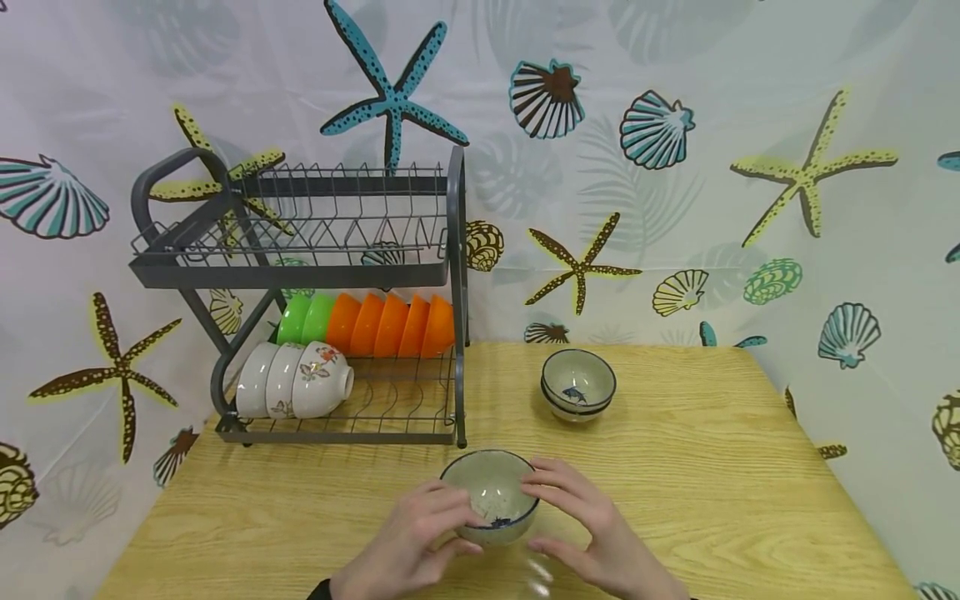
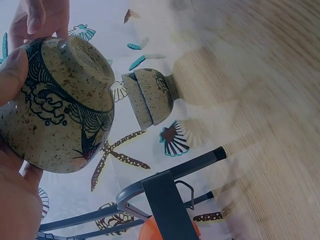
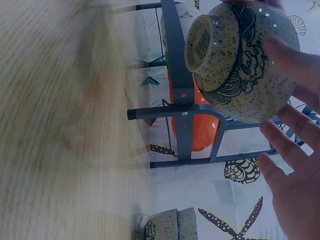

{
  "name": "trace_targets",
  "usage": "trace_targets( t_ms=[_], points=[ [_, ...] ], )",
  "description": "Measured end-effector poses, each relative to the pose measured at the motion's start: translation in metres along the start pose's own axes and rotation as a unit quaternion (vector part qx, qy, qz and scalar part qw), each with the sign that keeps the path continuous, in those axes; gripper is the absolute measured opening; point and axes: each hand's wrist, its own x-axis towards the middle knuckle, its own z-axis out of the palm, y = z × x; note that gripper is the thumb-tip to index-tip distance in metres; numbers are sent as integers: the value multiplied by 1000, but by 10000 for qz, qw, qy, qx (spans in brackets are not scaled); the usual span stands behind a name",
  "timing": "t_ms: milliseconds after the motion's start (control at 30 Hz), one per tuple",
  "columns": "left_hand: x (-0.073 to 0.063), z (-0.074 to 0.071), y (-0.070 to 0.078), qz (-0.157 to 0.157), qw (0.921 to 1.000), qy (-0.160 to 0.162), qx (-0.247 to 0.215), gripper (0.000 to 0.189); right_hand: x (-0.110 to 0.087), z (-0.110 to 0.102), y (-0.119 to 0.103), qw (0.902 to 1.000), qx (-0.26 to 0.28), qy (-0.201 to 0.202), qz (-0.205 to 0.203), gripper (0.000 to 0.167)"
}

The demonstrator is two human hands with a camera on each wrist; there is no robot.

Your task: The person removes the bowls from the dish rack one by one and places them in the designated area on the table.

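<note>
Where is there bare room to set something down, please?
The tabletop is bare right of the stacked bowls and between the rack and left hand; the upper tier looks bare. Crowded: around the bowl between that hand and the right hand, and the back of the lower tier.

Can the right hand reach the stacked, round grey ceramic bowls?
Probably yes: nothing visible stands between the right hand and the stacked bowls, though it is at another round grey ceramic bowl.

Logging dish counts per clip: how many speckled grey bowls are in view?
3. The left hand grips one bowl; beyond it on the table, right of the rack, an upper bowl sits in a lower bowl. None seems hidden: two edges show in profile.
</note>
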Motion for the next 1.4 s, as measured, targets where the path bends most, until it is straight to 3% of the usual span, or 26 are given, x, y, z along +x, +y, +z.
trace_targets(
  t_ms=[300, 433, 867, 967, 1167, 1300, 1400],
  points=[
    [2, 2, 3, -74, 9993, -339, -165, 20, 5, 6, 2, 9970, -43, -113, -770, 31],
    [3, 5, 4, 101, 9994, -315, -81, 19, 7, 9, 3, 9940, 41, -197, -1075, 25],
    [7, 11, 6, 228, 9987, -327, 328, 23, 7, 9, 0, 9899, -677, -15, -1244, 15],
    [7, 13, 6, 128, 9987, -355, 346, 29, 5, 9, 1, 9891, -778, 4, -1253, 15],
    [5, 17, 8, -593, 9970, -482, 91, 46, -1, 6, 4, 9886, -944, -71, -1173, 13],
    [5, 18, 11, -1491, 9873, -449, -303, 51, -4, 2, 5, 9897, -1080, -92, -940, 15],
    [3, 20, 13, -1949, 9797, -353, -319, 53, -6, 0, 8, 9895, -1174, -44, -838, 19]
  ],
)
